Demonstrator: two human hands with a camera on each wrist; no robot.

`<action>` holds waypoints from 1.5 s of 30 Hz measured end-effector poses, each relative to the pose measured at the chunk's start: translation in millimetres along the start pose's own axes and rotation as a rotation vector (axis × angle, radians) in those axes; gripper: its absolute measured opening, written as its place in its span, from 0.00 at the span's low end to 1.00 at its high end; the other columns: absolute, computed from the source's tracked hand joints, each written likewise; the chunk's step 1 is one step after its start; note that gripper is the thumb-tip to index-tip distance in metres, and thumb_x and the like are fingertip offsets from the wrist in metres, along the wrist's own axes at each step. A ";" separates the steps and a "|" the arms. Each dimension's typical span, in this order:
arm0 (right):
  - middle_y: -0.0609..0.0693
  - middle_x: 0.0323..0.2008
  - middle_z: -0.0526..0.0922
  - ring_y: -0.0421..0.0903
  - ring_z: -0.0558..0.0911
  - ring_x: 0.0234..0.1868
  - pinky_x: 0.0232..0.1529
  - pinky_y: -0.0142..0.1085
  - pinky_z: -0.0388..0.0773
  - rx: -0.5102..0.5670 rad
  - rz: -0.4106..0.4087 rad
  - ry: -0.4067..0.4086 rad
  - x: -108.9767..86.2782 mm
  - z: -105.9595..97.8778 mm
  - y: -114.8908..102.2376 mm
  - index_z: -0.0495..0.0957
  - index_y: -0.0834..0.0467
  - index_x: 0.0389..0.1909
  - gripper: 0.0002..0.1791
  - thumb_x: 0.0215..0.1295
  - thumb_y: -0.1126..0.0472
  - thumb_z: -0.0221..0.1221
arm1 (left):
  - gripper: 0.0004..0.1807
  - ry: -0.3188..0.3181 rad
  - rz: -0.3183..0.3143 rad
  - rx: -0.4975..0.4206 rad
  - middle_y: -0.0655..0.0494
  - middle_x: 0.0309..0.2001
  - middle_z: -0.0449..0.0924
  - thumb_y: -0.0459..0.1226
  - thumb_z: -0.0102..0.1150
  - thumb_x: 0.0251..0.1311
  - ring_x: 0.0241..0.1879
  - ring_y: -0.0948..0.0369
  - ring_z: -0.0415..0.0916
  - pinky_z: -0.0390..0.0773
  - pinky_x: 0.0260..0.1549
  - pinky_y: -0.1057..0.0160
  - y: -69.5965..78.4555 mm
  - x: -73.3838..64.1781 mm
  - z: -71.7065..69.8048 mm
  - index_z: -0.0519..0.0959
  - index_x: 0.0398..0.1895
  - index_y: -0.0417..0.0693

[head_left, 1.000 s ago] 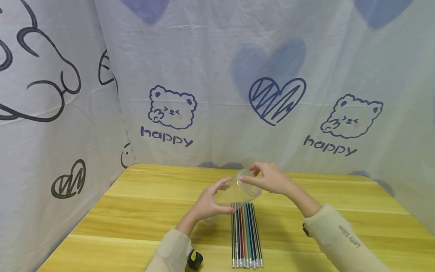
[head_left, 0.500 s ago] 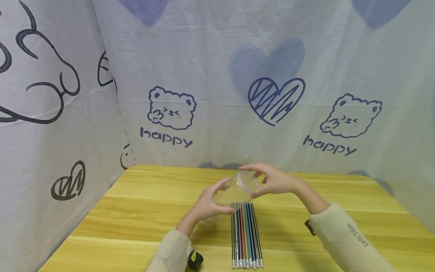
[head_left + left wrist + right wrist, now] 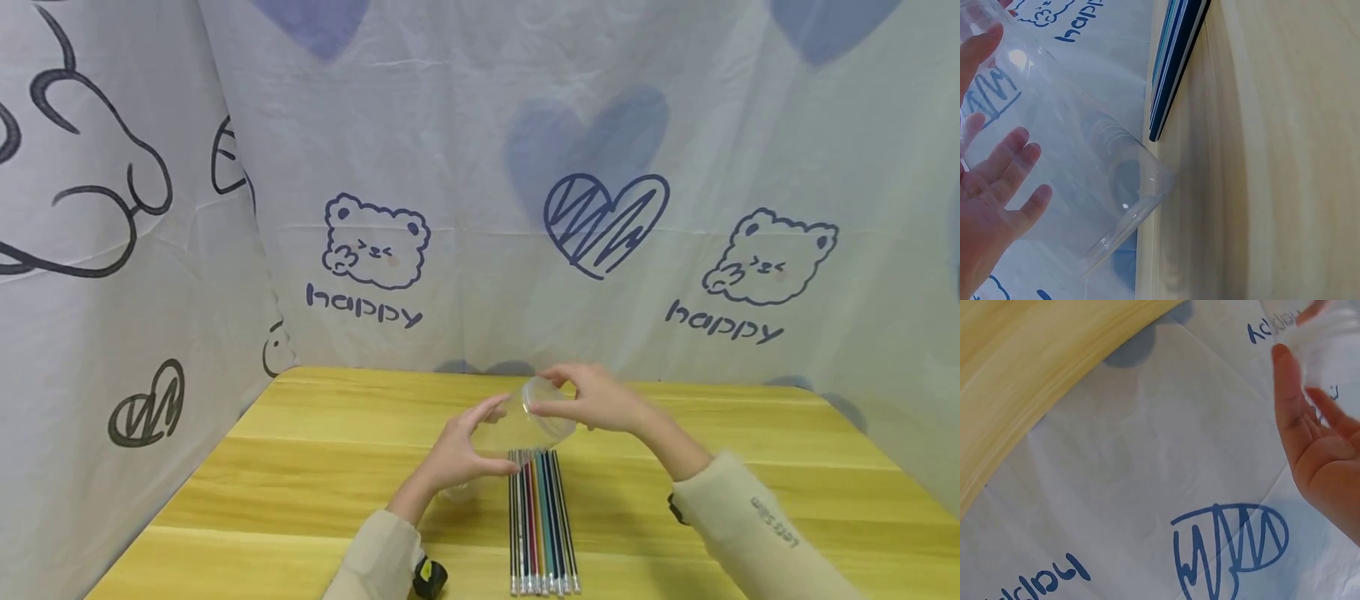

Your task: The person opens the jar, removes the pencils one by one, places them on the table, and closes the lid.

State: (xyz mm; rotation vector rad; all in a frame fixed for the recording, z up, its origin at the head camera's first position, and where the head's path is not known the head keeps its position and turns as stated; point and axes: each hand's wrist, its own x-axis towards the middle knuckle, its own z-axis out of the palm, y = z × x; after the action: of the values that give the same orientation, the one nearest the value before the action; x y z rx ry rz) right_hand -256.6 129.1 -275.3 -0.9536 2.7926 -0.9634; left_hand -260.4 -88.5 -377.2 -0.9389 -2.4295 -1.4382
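In the head view a clear plastic jar (image 3: 504, 429) is held tilted above the table. My left hand (image 3: 459, 448) grips its body, thumb low and fingers on the far side. My right hand (image 3: 600, 402) holds the translucent lid or rim (image 3: 553, 417) at the jar's upper right end, thumb in front. The left wrist view shows the jar's long see-through wall (image 3: 1088, 156) slanting down to its round base. Only part of the right hand (image 3: 1322, 434) shows in the right wrist view. Below the jar, several pencils (image 3: 543, 525) lie side by side.
The wood-grain table (image 3: 315, 467) reaches back to a white printed cloth (image 3: 480, 292). Another cloth hangs at the left. A faint clear rounded shape (image 3: 459, 490) shows beneath my left hand; I cannot tell whether it belongs to the jar.
My right hand swung its thumb down and right round the jar's end, then came back up and left to hold it again. The left hand kept its hold; the pencils stayed put.
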 end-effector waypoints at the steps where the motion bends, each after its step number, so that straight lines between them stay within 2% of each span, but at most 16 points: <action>1: 0.60 0.45 0.73 0.44 0.75 0.22 0.19 0.36 0.76 0.004 0.012 0.008 -0.1 1.6 -0.1 0.64 0.64 0.58 0.35 0.57 0.45 0.57 | 0.48 0.002 0.000 -0.002 0.50 0.55 0.70 0.44 0.72 0.36 0.54 0.51 0.65 0.61 0.50 0.40 -0.2 -0.4 0.3 0.59 0.64 0.57; 3: 0.62 0.46 0.73 0.45 0.74 0.20 0.16 0.37 0.75 0.016 0.033 0.013 -0.6 2.8 0.2 0.62 0.62 0.60 0.35 0.58 0.43 0.54 | 0.47 0.006 0.000 -0.005 0.49 0.55 0.70 0.43 0.72 0.36 0.54 0.51 0.65 0.61 0.50 0.40 -0.6 -0.9 0.8 0.59 0.64 0.56; 5: 0.64 0.49 0.71 0.46 0.76 0.23 0.19 0.36 0.75 0.016 0.010 0.018 -0.6 1.7 2.1 0.59 0.59 0.63 0.36 0.59 0.42 0.53 | 0.47 0.010 0.000 0.002 0.49 0.54 0.70 0.43 0.72 0.36 0.54 0.52 0.65 0.62 0.50 0.41 -0.5 -1.0 0.8 0.60 0.64 0.56; 8: 0.63 0.56 0.66 0.53 0.76 0.37 0.31 0.41 0.77 0.013 -0.066 0.008 -0.8 -4.0 3.7 0.57 0.57 0.65 0.39 0.56 0.44 0.58 | 0.47 0.014 -0.003 0.003 0.50 0.55 0.70 0.43 0.72 0.36 0.54 0.53 0.65 0.62 0.49 0.41 -0.4 -0.4 0.5 0.60 0.64 0.56; 10: 0.62 0.60 0.61 0.57 0.72 0.48 0.41 0.47 0.74 0.010 -0.144 -0.015 -1.3 -7.9 3.8 0.57 0.58 0.64 0.41 0.51 0.49 0.63 | 0.47 0.014 -0.003 0.009 0.51 0.55 0.70 0.44 0.72 0.35 0.54 0.54 0.65 0.63 0.49 0.41 -0.6 0.0 0.3 0.60 0.64 0.56; 12: 0.59 0.62 0.60 0.60 0.67 0.53 0.45 0.53 0.70 0.013 -0.206 -0.062 -1.8 -11.2 2.5 0.58 0.58 0.64 0.42 0.48 0.55 0.66 | 0.47 0.015 -0.002 0.014 0.52 0.55 0.70 0.44 0.72 0.35 0.53 0.55 0.65 0.63 0.49 0.41 -0.4 0.3 -0.1 0.60 0.64 0.56; 14: 0.59 0.60 0.62 0.59 0.67 0.53 0.46 0.55 0.68 0.006 -0.244 -0.107 -2.1 -13.3 1.3 0.60 0.59 0.62 0.41 0.46 0.59 0.67 | 0.47 0.015 -0.003 0.017 0.52 0.55 0.70 0.44 0.72 0.35 0.53 0.55 0.65 0.62 0.49 0.41 -0.1 0.4 -0.3 0.60 0.64 0.57; 18: 0.58 0.57 0.66 0.57 0.68 0.51 0.44 0.54 0.69 -0.013 -0.236 -0.147 -2.7 -14.6 -0.2 0.63 0.59 0.60 0.37 0.47 0.62 0.66 | 0.47 0.012 -0.007 0.023 0.52 0.55 0.70 0.45 0.72 0.35 0.53 0.55 0.65 0.62 0.50 0.40 0.6 0.3 -0.4 0.60 0.64 0.57; 25: 0.58 0.56 0.67 0.57 0.69 0.49 0.41 0.47 0.72 -0.025 -0.183 -0.129 -3.3 -12.6 1.0 0.64 0.58 0.61 0.37 0.48 0.57 0.65 | 0.48 0.002 -0.015 0.022 0.52 0.55 0.69 0.45 0.72 0.35 0.54 0.55 0.65 0.62 0.50 0.41 1.9 0.3 -0.7 0.59 0.64 0.56; 32: 0.58 0.55 0.69 0.55 0.72 0.44 0.32 0.38 0.75 -0.033 -0.144 -0.066 -1.9 -7.4 1.6 0.66 0.56 0.60 0.36 0.49 0.52 0.65 | 0.47 0.013 -0.014 0.012 0.51 0.54 0.70 0.43 0.72 0.34 0.53 0.54 0.65 0.62 0.49 0.40 2.9 0.6 -0.6 0.60 0.64 0.57; 39: 0.60 0.50 0.72 0.53 0.73 0.38 0.28 0.35 0.75 -0.046 -0.125 -0.009 -0.1 -0.6 -0.6 0.66 0.55 0.59 0.35 0.50 0.50 0.63 | 0.46 0.043 0.038 -0.001 0.43 0.52 0.72 0.42 0.73 0.35 0.51 0.47 0.67 0.63 0.48 0.40 2.2 1.6 0.3 0.61 0.63 0.48; 45: 0.58 0.44 0.75 0.44 0.70 0.25 0.22 0.32 0.72 -0.072 -0.152 0.040 1.6 4.8 -2.0 0.67 0.57 0.58 0.33 0.51 0.50 0.63 | 0.46 0.070 0.040 0.033 0.46 0.49 0.74 0.39 0.73 0.34 0.49 0.47 0.68 0.66 0.47 0.43 5.3 2.0 0.6 0.62 0.61 0.44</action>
State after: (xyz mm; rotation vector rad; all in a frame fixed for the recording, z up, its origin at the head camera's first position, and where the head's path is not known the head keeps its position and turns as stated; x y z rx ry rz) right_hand -255.7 124.3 -277.8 -1.1835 2.8405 -0.9132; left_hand -258.8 -85.4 -372.7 -0.9091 -2.3638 -1.3894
